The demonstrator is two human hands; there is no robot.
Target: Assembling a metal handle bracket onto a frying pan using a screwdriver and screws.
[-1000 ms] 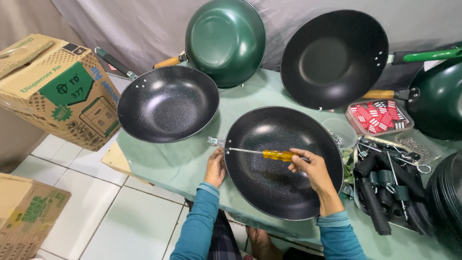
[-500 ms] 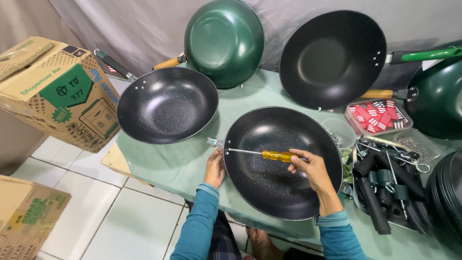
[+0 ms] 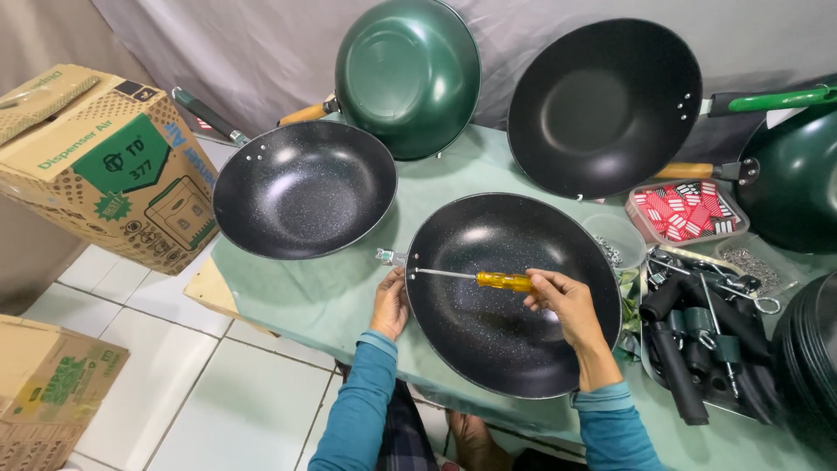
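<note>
Head view, left to right: the left hand (image 3: pixel 390 305) clasps the near-left rim of the black speckled non-stick wok (image 3: pixel 514 296), just below the small metal bracket (image 3: pixel 386 256) that juts from that rim on the pale green table (image 3: pixel 323 296). From there the yellow-handled screwdriver (image 3: pixel 471 277) lies almost level across the wok's bowl, tip at the bracket, handle pointing right. The right hand (image 3: pixel 567 301) grips that handle, so the shaft's long axis runs leftward from it toward the left hand.

Teal long sleeves w/ ribbed cuffs, dark plaid trousers.
</note>
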